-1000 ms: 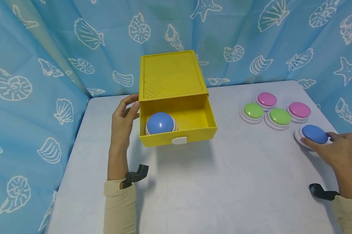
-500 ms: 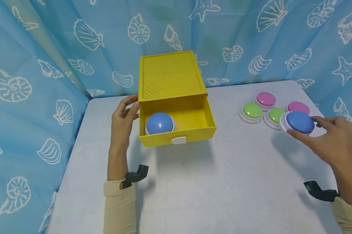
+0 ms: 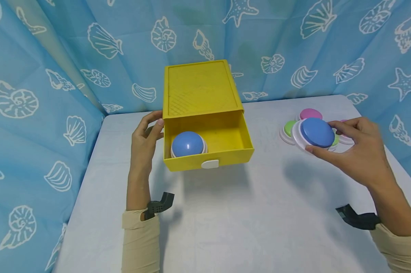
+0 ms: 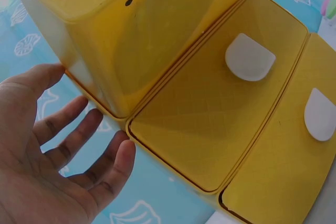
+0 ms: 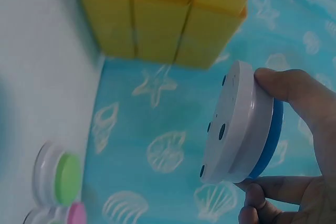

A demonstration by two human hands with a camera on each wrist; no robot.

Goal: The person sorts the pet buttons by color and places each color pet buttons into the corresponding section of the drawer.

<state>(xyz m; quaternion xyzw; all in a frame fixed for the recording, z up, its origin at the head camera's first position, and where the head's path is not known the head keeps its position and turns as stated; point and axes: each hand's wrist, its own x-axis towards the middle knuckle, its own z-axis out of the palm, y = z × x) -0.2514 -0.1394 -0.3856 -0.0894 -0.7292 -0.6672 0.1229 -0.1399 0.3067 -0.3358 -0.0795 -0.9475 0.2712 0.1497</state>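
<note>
A yellow drawer box (image 3: 202,89) stands near the back of the table, its top drawer (image 3: 222,156) pulled out. Inside that drawer, at the left, sits a blue push button (image 3: 187,144) on a white base. My left hand (image 3: 144,140) touches the box's left side with fingers spread; in the left wrist view the hand (image 4: 68,145) rests fingertips along the edge. Above the table at the right, my right hand (image 3: 360,151) pinches a second blue push button (image 3: 317,132) by its rim. The right wrist view shows that button's white base (image 5: 231,124) turned sideways, with dark spots underneath.
Pink buttons (image 3: 310,113) and green buttons (image 3: 288,128) sit on the white table (image 3: 232,223) at the right, partly hidden behind the held button. Two lower drawers (image 4: 210,103) of the box are closed. A blue shell-patterned curtain (image 3: 130,45) hangs behind and left.
The right hand has lifted the blue button off the table and carried it left, over the green and pink buttons. The left hand and the box stay in place.
</note>
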